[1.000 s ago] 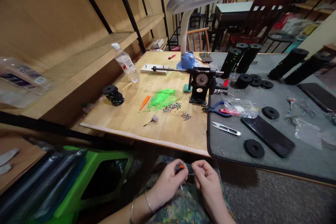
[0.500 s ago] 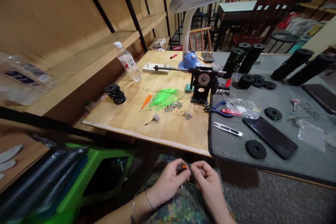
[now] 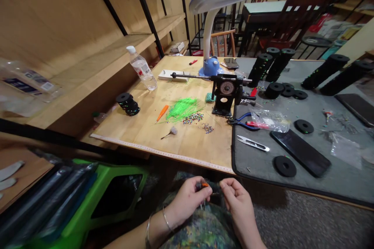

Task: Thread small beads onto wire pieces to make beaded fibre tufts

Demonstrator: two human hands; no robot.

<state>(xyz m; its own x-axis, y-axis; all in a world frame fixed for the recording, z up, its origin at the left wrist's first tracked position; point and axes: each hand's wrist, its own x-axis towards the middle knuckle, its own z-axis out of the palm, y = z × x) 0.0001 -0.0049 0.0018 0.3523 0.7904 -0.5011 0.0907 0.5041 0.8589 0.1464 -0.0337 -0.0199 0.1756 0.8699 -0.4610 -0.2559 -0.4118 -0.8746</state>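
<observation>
Over my lap, below the table's front edge, my left hand [image 3: 191, 198] is closed around a small dark bundle with an orange part [image 3: 204, 184]; its exact kind is too small to make out. To its right, a short gap away, my right hand [image 3: 235, 195] has thumb and forefinger pinched together. Whatever sits in that pinch is too fine to see. On the table ahead lie a heap of bright green thin strands [image 3: 183, 109], small multicoloured beads [image 3: 193, 118] and an orange pointed tool [image 3: 162, 113].
A black hand-crank winder [image 3: 224, 95] stands mid-table beneath a desk lamp [image 3: 209, 66]. On the grey mat [image 3: 254, 163] are thread snips [image 3: 253, 143], blue-handled pliers [image 3: 244, 118], a phone [image 3: 300, 153] and black foam spools [image 3: 284, 165]. A water bottle [image 3: 143, 70] stands at the left.
My right hand has moved slightly right, widening the gap between my hands. My left hand stays almost in place, still around the orange and dark bundle.
</observation>
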